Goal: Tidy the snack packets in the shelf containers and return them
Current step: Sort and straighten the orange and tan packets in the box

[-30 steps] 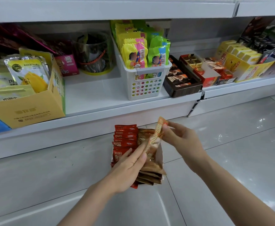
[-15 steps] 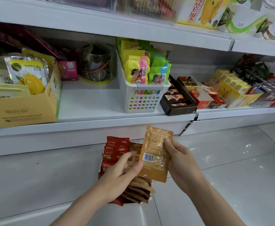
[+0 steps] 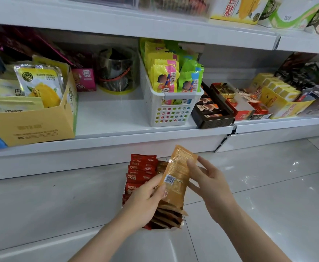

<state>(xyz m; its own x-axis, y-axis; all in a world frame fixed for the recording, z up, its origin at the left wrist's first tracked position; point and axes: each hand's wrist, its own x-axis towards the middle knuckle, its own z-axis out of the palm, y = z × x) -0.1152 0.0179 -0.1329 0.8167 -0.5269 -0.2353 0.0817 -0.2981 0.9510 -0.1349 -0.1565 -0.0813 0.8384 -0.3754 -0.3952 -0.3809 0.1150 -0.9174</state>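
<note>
orange packet (image 3: 177,174) sits at lower centre of the frame, pinched by both hands: left hand (image 3: 145,201) at its lower edge, right hand (image 3: 209,184) on its side. it looks light, limp and slick, so gripping the sealed edges seems best. below, the container (image 3: 151,186) holds red and brown packets; white basket (image 3: 171,108) occupies the shelf (image 3: 105,118) above.

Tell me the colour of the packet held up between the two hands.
Orange-gold packet with a white barcode label, seen in the head view.
</note>
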